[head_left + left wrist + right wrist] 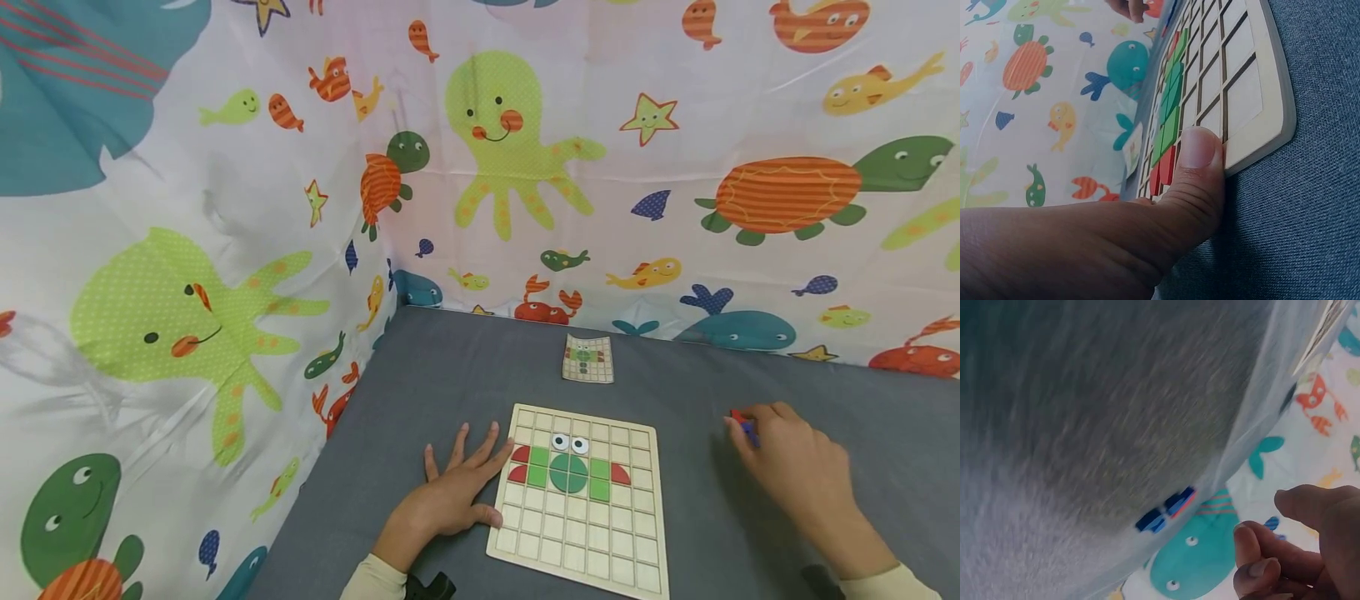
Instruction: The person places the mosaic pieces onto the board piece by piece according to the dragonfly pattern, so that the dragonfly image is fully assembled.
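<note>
A square wooden grid board (573, 533) lies on the grey cloth. Green squares (538, 467), red quarter-circle tiles (518, 473), a dark green circle of quarter tiles (568, 473) and two eye tiles (579, 446) sit in its upper cells. With fingers spread, my left hand (453, 492) rests at the board's left side, the thumb touching its edge. My right hand (798, 471) is above the cloth to the right, beside small red and blue pieces (748, 431). In the right wrist view the blue pieces (1165, 510) appear apart from the loosely bent fingers, which hold nothing visible.
Behind the board lies a small pattern card (588, 360) showing a similar figure on a grid. A curtain (600, 250) printed with sea animals rises along the back and left of the grey cloth (465, 367).
</note>
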`<state>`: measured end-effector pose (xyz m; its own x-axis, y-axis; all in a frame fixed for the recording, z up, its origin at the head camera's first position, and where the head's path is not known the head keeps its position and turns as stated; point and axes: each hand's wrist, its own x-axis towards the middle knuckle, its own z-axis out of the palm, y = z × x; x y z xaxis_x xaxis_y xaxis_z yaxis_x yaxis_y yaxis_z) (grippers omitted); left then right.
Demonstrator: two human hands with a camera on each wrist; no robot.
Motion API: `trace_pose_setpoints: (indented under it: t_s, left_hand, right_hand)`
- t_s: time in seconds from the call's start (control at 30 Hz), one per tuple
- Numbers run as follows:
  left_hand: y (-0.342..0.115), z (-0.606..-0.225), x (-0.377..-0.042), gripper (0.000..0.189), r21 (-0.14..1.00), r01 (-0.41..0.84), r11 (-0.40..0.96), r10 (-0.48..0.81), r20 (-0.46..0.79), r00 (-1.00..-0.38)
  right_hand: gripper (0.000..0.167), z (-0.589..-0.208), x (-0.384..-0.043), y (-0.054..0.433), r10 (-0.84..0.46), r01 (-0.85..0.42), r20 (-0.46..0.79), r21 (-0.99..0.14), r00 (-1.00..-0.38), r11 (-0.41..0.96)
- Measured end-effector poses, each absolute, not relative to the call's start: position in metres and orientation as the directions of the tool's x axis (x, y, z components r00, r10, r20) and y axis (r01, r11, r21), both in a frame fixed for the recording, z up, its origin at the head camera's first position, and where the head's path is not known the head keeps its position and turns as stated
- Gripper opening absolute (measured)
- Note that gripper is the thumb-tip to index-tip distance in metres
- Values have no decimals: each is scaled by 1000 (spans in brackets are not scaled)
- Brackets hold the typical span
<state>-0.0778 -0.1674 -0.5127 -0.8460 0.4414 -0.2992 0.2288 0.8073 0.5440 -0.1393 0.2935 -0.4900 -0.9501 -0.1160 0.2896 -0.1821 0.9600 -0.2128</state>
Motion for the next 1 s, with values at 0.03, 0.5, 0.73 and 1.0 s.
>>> trace_pose_setpoints:
  t_s: [0.03, 0.5, 0.73, 1.0]
  left_hand:
    - [-167, -510, -77, 107, 537, 227, 813, 437, -305, -846]
    - [-168, -508, -76, 106, 558, 224, 799, 447, -302, -842]
    - [-170, -514, -77, 106, 564, 229, 793, 452, -293, -843]
    - [-167, -509, -77, 107, 544, 210, 812, 431, -319, -844]
  right_hand:
    - [39, -490, -142, 296, -111, -180, 295, -217, -949, 959]
    - [40, -504, -167, 314, -76, -94, 99, -196, -992, 976]
    - [39, -507, -175, 314, -75, -84, 52, -197, -996, 977]
    - [31, -508, -182, 311, -103, -123, 101, -217, -990, 968]
